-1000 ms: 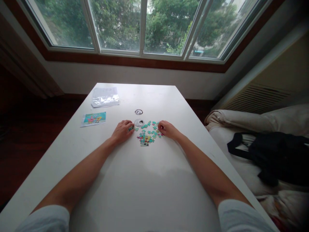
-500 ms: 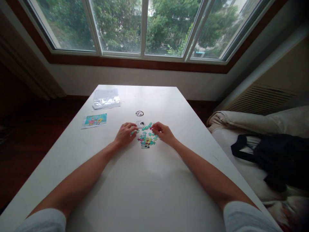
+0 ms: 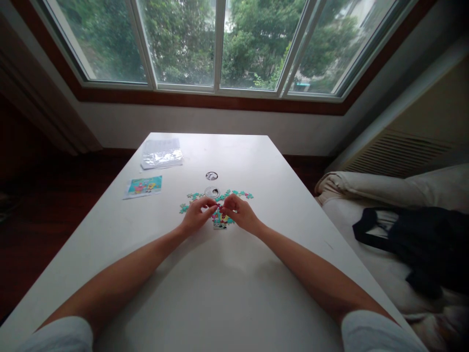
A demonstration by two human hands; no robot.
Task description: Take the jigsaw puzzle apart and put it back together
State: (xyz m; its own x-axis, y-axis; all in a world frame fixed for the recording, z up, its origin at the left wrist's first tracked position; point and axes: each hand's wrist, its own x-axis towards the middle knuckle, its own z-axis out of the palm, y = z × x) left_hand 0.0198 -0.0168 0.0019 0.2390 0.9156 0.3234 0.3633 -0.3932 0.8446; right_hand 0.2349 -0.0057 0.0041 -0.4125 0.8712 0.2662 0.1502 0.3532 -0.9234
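My left hand (image 3: 200,212) and my right hand (image 3: 239,212) meet over a partly joined jigsaw puzzle (image 3: 220,224) with cartoon figures. Thumb and fingers of each are pinched together, and a small dark red puzzle piece (image 3: 219,206) shows between the fingertips. My fingers cover the puzzle's upper part. Loose turquoise puzzle pieces (image 3: 240,194) lie in an arc beyond my hands, with several more puzzle pieces (image 3: 183,209) left of my left hand. Just past the fingers lies a round white and grey disc (image 3: 212,192).
Farther back on the white table (image 3: 227,288) is a dark-rimmed round piece (image 3: 211,176). A cartoon picture card (image 3: 144,186) and a clear plastic bag (image 3: 161,154) lie at the left. Right of the table, dark clothing (image 3: 421,244) rests on a pale couch (image 3: 373,188).
My right hand has moved left and slightly nearer with the red puzzle piece. My left hand has come in to meet it, its fingers now pinched, uncovering turquoise pieces behind.
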